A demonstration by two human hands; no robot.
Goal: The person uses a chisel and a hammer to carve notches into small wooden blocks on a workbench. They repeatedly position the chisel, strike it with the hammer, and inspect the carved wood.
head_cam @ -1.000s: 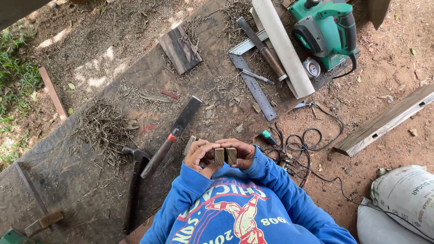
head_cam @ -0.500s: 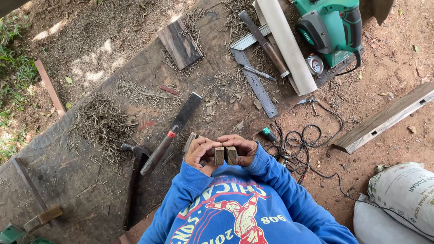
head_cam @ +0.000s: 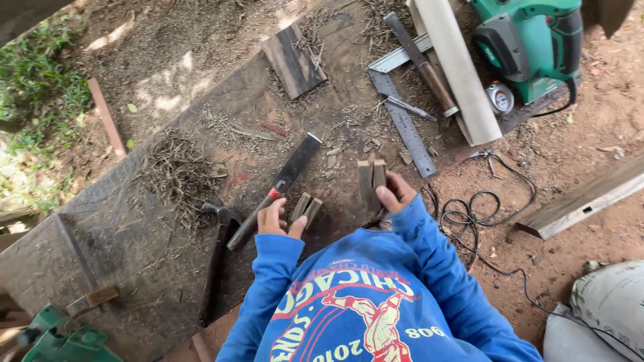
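Observation:
My left hand (head_cam: 276, 220) grips a pair of short wooden pieces (head_cam: 306, 208), held tilted just above the dark workboard (head_cam: 168, 234). My right hand (head_cam: 394, 193) holds two other short wooden pieces (head_cam: 371, 181) upright side by side. The hands are apart, about a hand's width between them. A chisel with a red-banded handle (head_cam: 282, 184) lies on the board just left of my left hand. Blue sleeves cover both arms.
A hammer (head_cam: 218, 258) lies at the left of my arm. A steel square (head_cam: 406, 121), a pale pipe (head_cam: 459, 74), a green power saw (head_cam: 533, 43), a tape measure (head_cam: 500, 98) and a black cable (head_cam: 483, 214) lie to the right. Shavings (head_cam: 178, 167) cover the board.
My hands were together in front of my chest holding the wooden pieces as one bundle. They have since separated, each carrying two pieces.

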